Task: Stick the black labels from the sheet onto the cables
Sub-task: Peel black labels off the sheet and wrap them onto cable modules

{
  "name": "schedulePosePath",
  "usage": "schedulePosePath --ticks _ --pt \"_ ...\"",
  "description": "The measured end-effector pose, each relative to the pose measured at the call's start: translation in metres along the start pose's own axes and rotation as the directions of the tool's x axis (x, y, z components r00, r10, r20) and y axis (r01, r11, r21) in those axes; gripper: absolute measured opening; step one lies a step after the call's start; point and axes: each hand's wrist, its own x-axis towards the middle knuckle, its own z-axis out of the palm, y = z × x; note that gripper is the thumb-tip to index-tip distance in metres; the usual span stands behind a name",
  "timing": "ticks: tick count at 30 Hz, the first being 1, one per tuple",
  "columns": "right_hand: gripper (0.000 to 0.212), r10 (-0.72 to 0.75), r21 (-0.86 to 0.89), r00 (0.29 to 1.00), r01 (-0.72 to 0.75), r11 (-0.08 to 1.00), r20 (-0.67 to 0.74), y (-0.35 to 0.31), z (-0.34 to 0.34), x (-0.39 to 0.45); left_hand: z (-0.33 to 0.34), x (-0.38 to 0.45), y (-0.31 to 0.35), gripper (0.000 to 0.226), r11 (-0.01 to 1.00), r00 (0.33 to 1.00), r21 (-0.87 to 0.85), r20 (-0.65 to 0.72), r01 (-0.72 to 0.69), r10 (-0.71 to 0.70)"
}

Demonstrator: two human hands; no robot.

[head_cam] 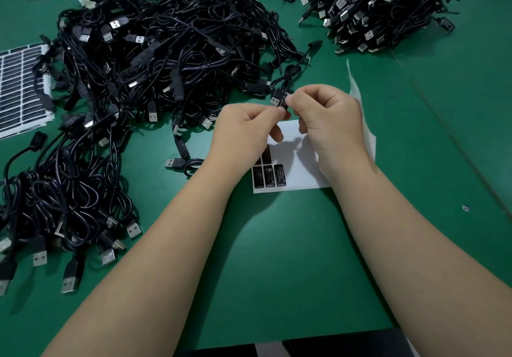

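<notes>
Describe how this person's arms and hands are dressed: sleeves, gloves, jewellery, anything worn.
Nothing is worn in view. The left hand and right hand are bare, with no gloves, and no rings or watch show. Both forearms are uncovered down to the bottom edge of the picture, so no sleeve shows. Fingernails look short and unpainted.

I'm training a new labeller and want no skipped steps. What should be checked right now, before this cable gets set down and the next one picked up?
1. Both hands on the work: left hand and right hand pinch the label on the cable: ok.
2. Label fully wrapped: cannot tell, fingers hide it.
3. Labels left on the sheet: a few remain: ok.
4. Spare sheet at left, well filled: ok.
5. Cables still in the pile: ok.
</notes>
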Motion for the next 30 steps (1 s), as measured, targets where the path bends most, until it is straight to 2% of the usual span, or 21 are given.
schedulePosePath --ticks 10,22,25,30 --pt "0.024 -0.066 -0.054 0.998 0.066 0.996 0.011 0.005 -0.001 0.003 -0.004 0.007 -0.004 0.027 0.996 0.997 -0.071 0.061 0.056 -0.052" --pt "0.023 -0.010 -0.108 0.998 0.003 0.994 -0.064 0.015 -0.001 0.009 -0.001 0.007 -0.009 0.025 0.999 0.999 -0.036 0.046 0.004 -0.002" --pt "0.023 -0.010 -0.112 0.998 0.003 0.994 -0.063 0.016 -0.001 0.009 -0.001 0.008 -0.010 0.034 1.000 0.999 -0.023 0.049 -0.017 0.019" --pt "0.020 0.004 -0.103 0.998 -0.010 0.995 -0.065 0.017 -0.001 0.009 -0.002 0.006 -0.009 0.034 1.000 0.998 -0.021 0.050 -0.022 0.023"
